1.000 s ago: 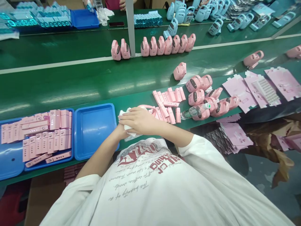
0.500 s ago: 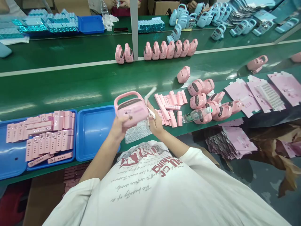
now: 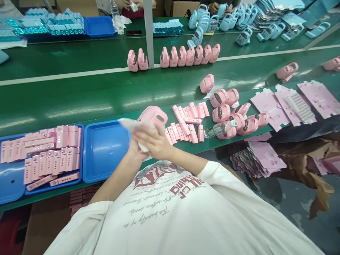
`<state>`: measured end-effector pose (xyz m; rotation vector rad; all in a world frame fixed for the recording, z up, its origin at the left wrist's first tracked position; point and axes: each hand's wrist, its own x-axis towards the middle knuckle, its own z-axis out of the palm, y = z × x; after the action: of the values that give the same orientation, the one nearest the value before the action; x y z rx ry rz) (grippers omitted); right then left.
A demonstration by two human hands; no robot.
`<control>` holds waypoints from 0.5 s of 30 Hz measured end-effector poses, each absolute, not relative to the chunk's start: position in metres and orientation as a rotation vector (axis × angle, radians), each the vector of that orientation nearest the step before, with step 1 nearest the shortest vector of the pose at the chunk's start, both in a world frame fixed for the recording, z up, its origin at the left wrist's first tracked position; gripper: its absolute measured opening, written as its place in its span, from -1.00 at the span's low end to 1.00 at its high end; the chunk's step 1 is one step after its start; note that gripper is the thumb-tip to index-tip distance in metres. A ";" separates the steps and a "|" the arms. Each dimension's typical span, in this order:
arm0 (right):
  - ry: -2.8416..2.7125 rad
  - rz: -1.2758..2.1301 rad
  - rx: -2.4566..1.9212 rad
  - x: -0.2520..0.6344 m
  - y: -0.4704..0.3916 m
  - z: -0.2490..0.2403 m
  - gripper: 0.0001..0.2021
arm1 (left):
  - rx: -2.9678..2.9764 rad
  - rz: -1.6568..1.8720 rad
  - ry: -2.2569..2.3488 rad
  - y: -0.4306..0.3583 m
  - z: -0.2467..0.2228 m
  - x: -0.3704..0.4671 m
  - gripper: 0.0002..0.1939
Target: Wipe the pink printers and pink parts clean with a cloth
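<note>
Mid-wipe, by the look of it: right hand [image 3: 155,143] laid over a white cloth [image 3: 130,124], fingers curled down and pressing it against a pink handheld device [image 3: 153,117] that sits at the near edge of the green bench [image 3: 79,102], just right of the empty blue tray [image 3: 105,150]. Left hand [image 3: 134,148] tucked beneath the right, mostly hidden; seemingly steadying the device from below, though whether those fingers clasp it cannot be told. Forearms crossed at the wrists close to the chest, right over left, elbows bent and drawn in. One corner of the cloth sticking out to the left, past the knuckles. Likely called for next: turning the device to bring an unwiped face under the cloth, which needs a firm grip underneath and a looser one above. Close by on the right, a cluster of pink bars [image 3: 190,118]; further left, a second blue tray [image 3: 16,184] filled with rows of the same bars.
</note>
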<state>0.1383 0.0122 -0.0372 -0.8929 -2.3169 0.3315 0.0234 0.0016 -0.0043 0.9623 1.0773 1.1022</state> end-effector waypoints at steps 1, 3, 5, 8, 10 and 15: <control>-2.380 0.304 -0.794 0.138 0.011 -0.042 -0.56 | 0.856 1.112 1.105 -0.002 -0.004 0.023 -0.40; -2.376 0.289 -0.738 0.139 0.012 -0.052 -0.57 | 0.535 1.114 1.120 -0.003 0.001 0.022 -0.46; -2.224 0.330 -0.861 0.144 0.016 -0.055 -0.56 | 0.284 1.117 1.047 0.001 0.009 0.023 -0.49; -1.837 0.553 -1.098 0.149 0.021 -0.048 -0.42 | 0.122 1.106 0.846 0.011 0.019 0.025 -0.46; -1.548 0.826 -1.147 0.146 0.021 -0.038 -0.33 | 0.043 1.086 0.753 0.013 0.023 0.026 -0.46; -0.911 1.381 -0.997 0.127 0.012 -0.021 -0.27 | 0.036 1.048 0.732 0.009 0.023 0.025 -0.47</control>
<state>0.1271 0.0121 -0.0207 -0.9971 -0.9110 1.3805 0.0253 0.0094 0.0235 0.0362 0.7324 1.0480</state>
